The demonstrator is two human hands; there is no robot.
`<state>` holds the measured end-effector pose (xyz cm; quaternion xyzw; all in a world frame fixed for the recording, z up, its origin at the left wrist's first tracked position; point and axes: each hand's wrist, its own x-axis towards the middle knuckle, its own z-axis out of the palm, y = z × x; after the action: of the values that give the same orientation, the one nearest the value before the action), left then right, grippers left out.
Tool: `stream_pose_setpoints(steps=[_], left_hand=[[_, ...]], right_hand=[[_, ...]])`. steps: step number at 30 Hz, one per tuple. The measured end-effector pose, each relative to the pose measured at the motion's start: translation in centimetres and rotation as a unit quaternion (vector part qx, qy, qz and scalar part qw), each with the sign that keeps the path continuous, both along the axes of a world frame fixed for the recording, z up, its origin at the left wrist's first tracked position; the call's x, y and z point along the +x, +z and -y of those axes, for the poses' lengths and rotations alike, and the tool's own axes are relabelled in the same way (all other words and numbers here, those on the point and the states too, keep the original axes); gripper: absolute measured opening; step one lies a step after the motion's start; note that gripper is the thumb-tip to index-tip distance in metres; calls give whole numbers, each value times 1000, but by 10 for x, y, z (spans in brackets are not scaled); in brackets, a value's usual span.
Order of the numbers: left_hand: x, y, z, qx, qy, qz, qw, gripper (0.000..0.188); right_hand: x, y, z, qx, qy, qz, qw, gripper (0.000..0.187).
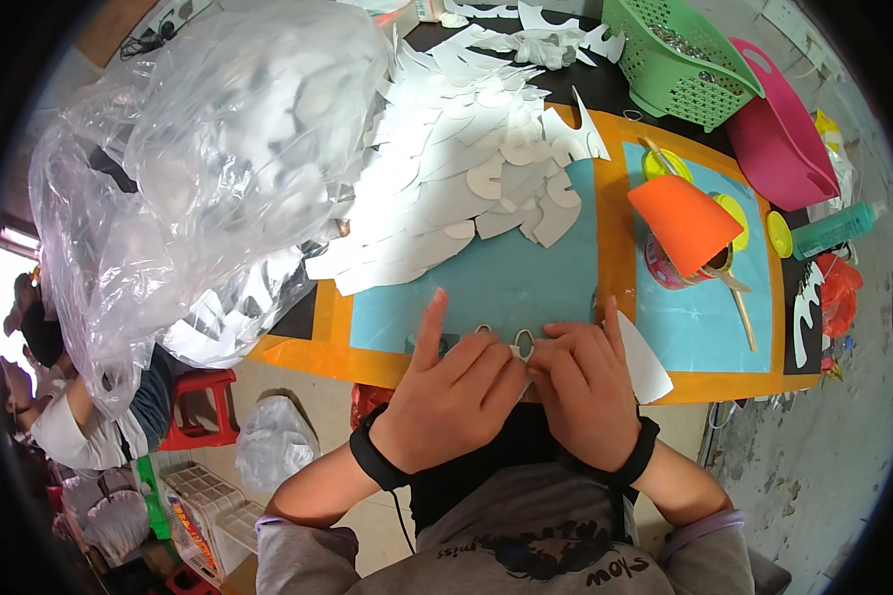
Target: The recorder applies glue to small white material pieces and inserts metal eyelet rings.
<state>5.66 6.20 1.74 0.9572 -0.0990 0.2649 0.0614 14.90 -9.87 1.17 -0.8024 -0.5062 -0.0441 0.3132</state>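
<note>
My left hand (456, 392) and my right hand (587, 387) meet at the near edge of the table. Both are closed in a pinch around a small piece with metal oval rings (524, 343); fingers hide most of it. Each hand has one finger stretched out away from the pinch. Beside my right hand a white sheet piece (648, 365) lies at the table edge, partly covered. Beyond my hands spreads a large pile of white cut-out pieces (446, 178), overlapping on the blue table covering (506, 283).
A big clear plastic bag (218, 129) of white pieces fills the left. On the right stand a can (665, 266) with an orange sheet (687, 220), a brush (744, 317), a green basket (685, 69) and a pink basket (779, 124). Another person (89, 426) sits far left.
</note>
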Motion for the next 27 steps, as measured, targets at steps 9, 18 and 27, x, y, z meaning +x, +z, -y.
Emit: stream_pose_setpoints(steps=[9, 18, 27], left_hand=[[4, -3, -5, -51, -8, -39, 998, 13], [5, -2, -7, -34, -12, -35, 999, 12], [-24, -9, -13, 67, -42, -60, 995, 33]], right_hand=[[-1, 7, 0, 49, 1, -44, 998, 26], [-4, -8, -1, 46, -10, 64, 997, 21], [-9, 0, 19, -50, 37, 94, 994, 29]])
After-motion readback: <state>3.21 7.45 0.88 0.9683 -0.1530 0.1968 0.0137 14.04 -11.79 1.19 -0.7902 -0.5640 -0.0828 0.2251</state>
